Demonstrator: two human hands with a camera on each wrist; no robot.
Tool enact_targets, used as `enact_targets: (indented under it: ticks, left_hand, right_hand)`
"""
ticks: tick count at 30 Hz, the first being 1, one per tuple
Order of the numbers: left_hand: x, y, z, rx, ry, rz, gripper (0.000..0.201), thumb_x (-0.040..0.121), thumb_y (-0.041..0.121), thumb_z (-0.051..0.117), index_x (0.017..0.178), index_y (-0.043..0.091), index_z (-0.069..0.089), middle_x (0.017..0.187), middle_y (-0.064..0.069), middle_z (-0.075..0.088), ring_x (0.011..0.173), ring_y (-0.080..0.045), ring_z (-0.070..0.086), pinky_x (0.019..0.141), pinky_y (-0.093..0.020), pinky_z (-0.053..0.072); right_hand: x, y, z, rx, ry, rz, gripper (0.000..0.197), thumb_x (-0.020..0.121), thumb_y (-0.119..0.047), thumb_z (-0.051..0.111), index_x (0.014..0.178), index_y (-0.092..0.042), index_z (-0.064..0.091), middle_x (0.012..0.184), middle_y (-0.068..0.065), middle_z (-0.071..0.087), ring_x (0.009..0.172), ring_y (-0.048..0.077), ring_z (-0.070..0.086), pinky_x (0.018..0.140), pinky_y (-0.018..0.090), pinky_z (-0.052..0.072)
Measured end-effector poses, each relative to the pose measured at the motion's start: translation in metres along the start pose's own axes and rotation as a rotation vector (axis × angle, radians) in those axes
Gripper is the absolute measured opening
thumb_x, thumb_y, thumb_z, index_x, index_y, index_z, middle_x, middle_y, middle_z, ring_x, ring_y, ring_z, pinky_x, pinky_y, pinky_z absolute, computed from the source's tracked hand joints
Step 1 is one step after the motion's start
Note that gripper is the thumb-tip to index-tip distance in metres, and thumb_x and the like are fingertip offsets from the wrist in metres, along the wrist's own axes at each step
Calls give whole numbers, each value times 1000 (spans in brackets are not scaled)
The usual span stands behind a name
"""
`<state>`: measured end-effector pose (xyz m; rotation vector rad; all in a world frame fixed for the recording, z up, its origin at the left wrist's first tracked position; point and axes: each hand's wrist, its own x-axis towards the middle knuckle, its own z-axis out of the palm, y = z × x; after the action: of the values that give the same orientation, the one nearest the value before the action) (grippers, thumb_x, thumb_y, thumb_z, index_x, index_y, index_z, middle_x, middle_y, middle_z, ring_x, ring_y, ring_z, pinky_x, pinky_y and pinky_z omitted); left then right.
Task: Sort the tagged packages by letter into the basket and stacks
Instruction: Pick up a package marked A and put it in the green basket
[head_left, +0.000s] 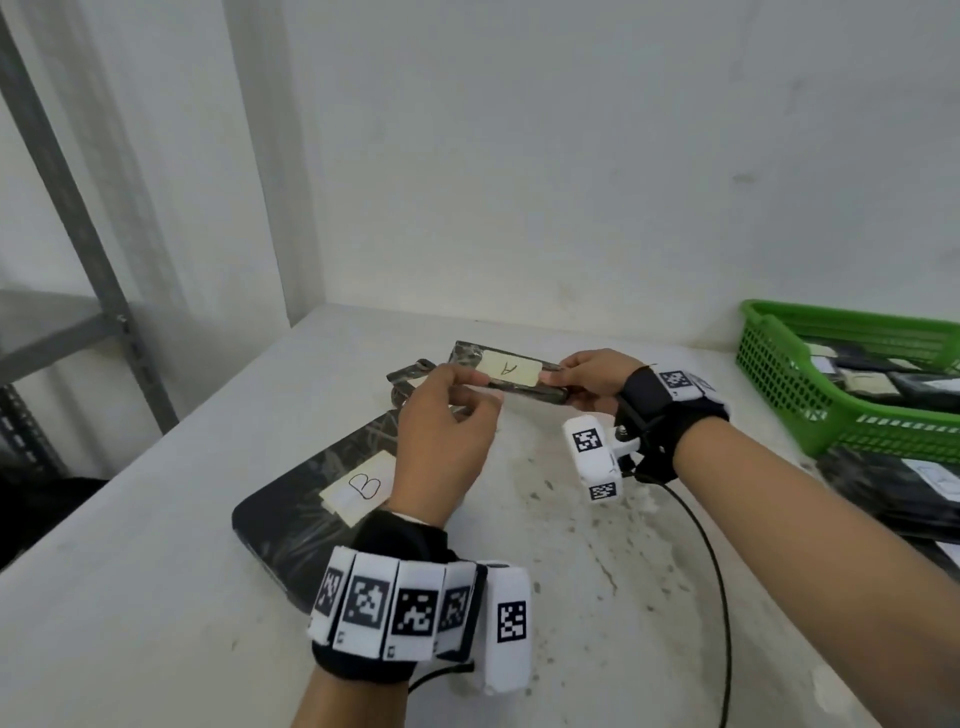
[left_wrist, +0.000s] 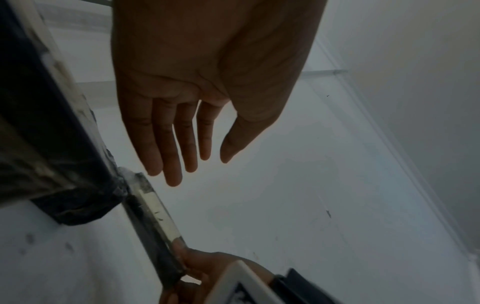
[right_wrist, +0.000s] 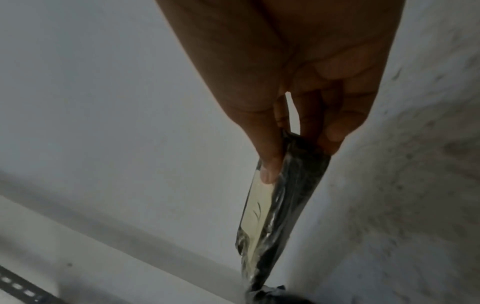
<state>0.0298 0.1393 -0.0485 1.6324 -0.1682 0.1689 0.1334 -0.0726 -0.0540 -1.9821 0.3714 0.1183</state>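
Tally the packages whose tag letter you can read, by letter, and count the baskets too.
A-tagged package: 1
B-tagged package: 1
green basket: 1
Total: 3
Tags on the packages inside the basket are too blurred to read.

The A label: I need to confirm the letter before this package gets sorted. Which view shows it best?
The head view: the A label faces the camera and the letter reads clearly, on the small package gripped by the right hand. The right wrist view shows the label edge-on and blurred; the left wrist view shows only a pale sliver.
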Motion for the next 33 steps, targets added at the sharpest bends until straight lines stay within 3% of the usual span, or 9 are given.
enact_targets:
  ticks: [3, 6, 11, 15, 17, 24, 27, 29, 33]
  left_hand:
    - [-3, 2, 4, -4, -11, 22, 7, 92, 12, 63, 98, 17, 62, 91, -7, 66, 82, -35, 69, 78, -42, 57]
    - [-7, 8, 7, -73, -10, 21, 11, 93, 14, 65, 102, 15, 61, 91, -9, 65, 71, -18, 68, 70, -30, 56]
    - [-17, 23, 24, -150, 94, 64, 27, 91, 27, 69, 110, 21, 52, 88, 3, 59, 75, -18, 55, 72, -33, 50]
    - [-31, 31, 50, -190, -192, -89, 49, 85, 42, 70, 122, 20, 46, 108, -3, 59, 101, -17, 62, 91, -39, 55]
    - [-35, 30, 61, -201, -336, -133, 49, 84, 43, 70, 123, 20, 51, 115, -5, 62, 108, -17, 63, 94, -40, 56]
    - [-30, 11, 71, -259, -228, 81, 25, 92, 10, 67, 115, 2, 63, 99, -21, 70, 87, -29, 70, 71, -34, 60]
    - [-28, 5, 63, -268, -299, 73, 25, 94, 18, 65, 117, 8, 68, 105, -15, 74, 97, -30, 71, 81, -38, 58]
    - [-28, 4, 56, -266, -370, 44, 23, 96, 15, 61, 116, 8, 71, 101, -6, 76, 90, -19, 72, 74, -27, 56]
    - [-29, 0, 54, -245, -525, -41, 19, 94, 9, 59, 107, 6, 73, 88, -5, 76, 74, -12, 70, 62, -17, 52]
  right_hand:
    - [-45, 6, -16, 209, -15, -1, 18, 88, -15, 72, 80, -14, 56, 74, 5, 60, 62, 12, 53, 53, 20, 43]
    - [-95, 15, -26, 377, -25, -22, 11, 91, -16, 68, 86, -15, 57, 76, 4, 64, 64, 16, 63, 53, 19, 51]
    - [-152, 44, -28, 733, 64, -101, 9, 92, -16, 66, 87, -16, 58, 80, 5, 73, 69, 18, 72, 57, 23, 55]
    - [-166, 53, -22, 819, 187, -172, 11, 90, -21, 67, 84, -20, 57, 73, -4, 65, 61, 7, 53, 60, 22, 39]
    - [-170, 51, -16, 859, 193, -243, 11, 91, -17, 65, 87, -17, 55, 72, -2, 67, 58, 6, 54, 62, 21, 40]
    - [-173, 59, -3, 750, 18, -268, 11, 92, -14, 65, 97, -11, 56, 88, 10, 75, 73, 18, 69, 71, 24, 56]
    - [-169, 63, -8, 733, -32, -228, 41, 79, -40, 71, 109, -14, 60, 96, 5, 71, 78, 18, 65, 75, 29, 54]
    - [-164, 66, -12, 852, -29, -219, 66, 73, -51, 68, 126, -14, 56, 103, 8, 65, 80, 16, 63, 73, 29, 53]
    - [-161, 73, -22, 1015, -10, -280, 44, 81, -37, 65, 121, -21, 56, 102, 7, 64, 74, 15, 60, 62, 23, 52]
